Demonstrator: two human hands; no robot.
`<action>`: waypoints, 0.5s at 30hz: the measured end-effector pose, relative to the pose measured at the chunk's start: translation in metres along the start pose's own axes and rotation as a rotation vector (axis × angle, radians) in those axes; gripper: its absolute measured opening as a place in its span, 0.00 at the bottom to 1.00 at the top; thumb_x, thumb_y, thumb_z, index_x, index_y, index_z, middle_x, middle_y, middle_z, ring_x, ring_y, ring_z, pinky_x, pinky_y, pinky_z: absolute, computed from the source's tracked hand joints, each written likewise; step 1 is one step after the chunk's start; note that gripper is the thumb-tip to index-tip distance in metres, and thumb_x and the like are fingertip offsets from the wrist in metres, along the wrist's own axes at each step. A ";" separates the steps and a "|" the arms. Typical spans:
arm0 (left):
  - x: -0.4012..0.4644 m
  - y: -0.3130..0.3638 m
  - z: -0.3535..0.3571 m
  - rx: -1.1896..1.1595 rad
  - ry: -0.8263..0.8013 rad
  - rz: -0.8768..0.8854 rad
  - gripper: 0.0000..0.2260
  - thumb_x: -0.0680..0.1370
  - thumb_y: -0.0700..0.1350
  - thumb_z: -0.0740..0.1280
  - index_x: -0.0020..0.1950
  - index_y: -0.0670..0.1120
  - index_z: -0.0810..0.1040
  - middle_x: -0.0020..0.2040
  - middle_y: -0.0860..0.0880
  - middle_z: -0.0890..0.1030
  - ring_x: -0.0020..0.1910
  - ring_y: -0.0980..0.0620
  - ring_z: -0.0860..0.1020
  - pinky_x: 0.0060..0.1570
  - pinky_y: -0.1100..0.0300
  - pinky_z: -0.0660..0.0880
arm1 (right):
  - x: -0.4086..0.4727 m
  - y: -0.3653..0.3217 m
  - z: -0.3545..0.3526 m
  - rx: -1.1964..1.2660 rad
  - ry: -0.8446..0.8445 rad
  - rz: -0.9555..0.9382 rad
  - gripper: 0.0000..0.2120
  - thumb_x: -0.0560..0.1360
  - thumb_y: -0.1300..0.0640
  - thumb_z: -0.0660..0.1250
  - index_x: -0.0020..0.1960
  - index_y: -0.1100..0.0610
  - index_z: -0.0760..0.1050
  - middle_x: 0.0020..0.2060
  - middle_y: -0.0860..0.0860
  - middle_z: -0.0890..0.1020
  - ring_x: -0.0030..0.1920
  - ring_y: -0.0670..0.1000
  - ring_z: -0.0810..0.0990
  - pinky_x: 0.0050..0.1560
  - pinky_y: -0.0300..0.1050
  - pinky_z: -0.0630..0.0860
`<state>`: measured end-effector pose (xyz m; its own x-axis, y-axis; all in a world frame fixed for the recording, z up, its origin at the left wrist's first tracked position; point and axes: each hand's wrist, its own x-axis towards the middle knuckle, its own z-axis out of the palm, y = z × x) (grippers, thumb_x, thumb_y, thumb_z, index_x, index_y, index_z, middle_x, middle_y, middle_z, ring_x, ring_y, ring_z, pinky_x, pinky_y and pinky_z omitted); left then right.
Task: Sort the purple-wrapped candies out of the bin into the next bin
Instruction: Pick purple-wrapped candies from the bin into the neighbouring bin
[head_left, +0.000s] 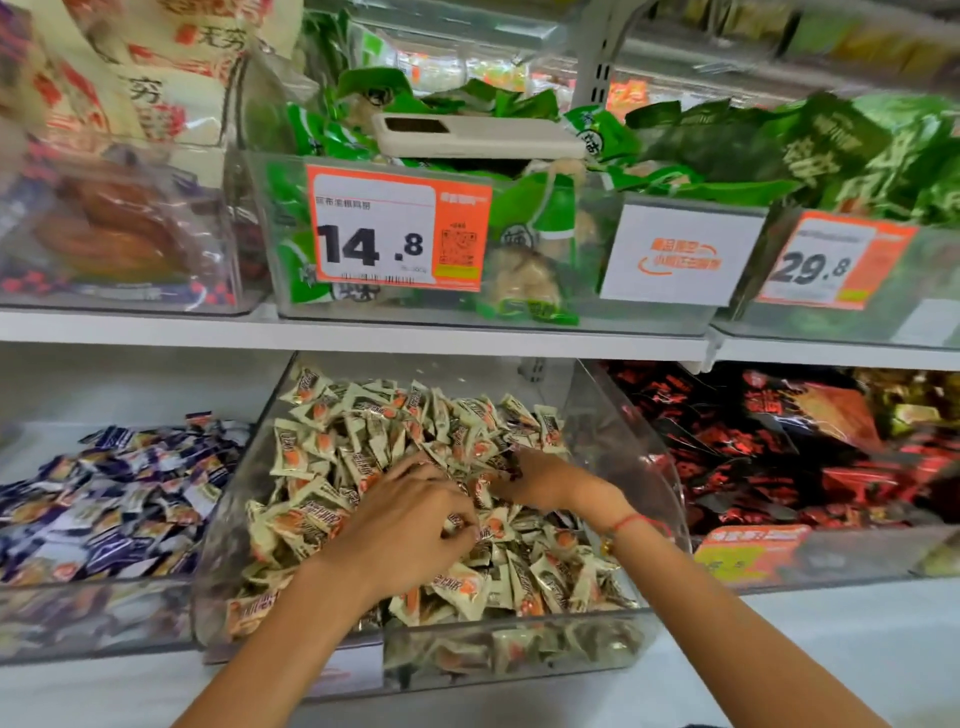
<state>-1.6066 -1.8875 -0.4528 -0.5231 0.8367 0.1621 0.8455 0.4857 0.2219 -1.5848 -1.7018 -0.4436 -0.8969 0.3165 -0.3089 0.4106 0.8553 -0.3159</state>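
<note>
The clear middle bin (641, 457) on the lower shelf is heaped with cream-wrapped candies (343, 431) printed in orange. Both my hands are down in this heap. My left hand (410, 514) has its fingers curled, and a candy wrapper (456, 519) shows between its fingertips. My right hand (553, 486) reaches in from the right with a red string bracelet on its wrist. Its fingertips are buried among the wrappers, with a small dark bit beside them. The neighbouring bin (78, 618) on the left holds the purple-wrapped candies (109, 499).
A bin of red-and-black packets (779, 447) stands to the right. The upper shelf carries bins of green snack packs (524, 234) with price tags (384, 234) and a white phone (478, 136) lying on top. A white shelf edge (363, 335) overhangs the lower bins.
</note>
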 end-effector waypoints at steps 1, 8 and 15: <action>-0.001 0.001 -0.001 0.008 0.034 -0.013 0.13 0.79 0.59 0.59 0.58 0.59 0.78 0.60 0.62 0.76 0.56 0.62 0.66 0.75 0.54 0.48 | 0.004 -0.004 0.005 0.031 0.028 -0.017 0.10 0.79 0.51 0.63 0.48 0.58 0.69 0.42 0.55 0.75 0.42 0.52 0.74 0.34 0.41 0.67; -0.002 0.009 0.000 0.028 0.393 -0.180 0.15 0.79 0.59 0.60 0.55 0.54 0.80 0.41 0.57 0.82 0.35 0.63 0.76 0.57 0.60 0.74 | -0.017 -0.011 -0.006 0.162 0.216 -0.180 0.19 0.68 0.61 0.74 0.29 0.57 0.64 0.27 0.49 0.65 0.29 0.47 0.63 0.31 0.43 0.59; -0.002 0.009 -0.014 -0.090 0.596 -0.138 0.13 0.78 0.54 0.60 0.61 0.55 0.75 0.59 0.58 0.76 0.54 0.64 0.70 0.45 0.75 0.65 | -0.053 -0.007 -0.013 0.341 0.293 -0.265 0.32 0.66 0.53 0.79 0.67 0.57 0.73 0.56 0.52 0.81 0.54 0.46 0.78 0.55 0.41 0.76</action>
<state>-1.5994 -1.8885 -0.4376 -0.6190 0.4699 0.6294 0.7669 0.5346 0.3551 -1.5425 -1.7193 -0.4131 -0.9656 0.2506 0.0699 0.1497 0.7549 -0.6386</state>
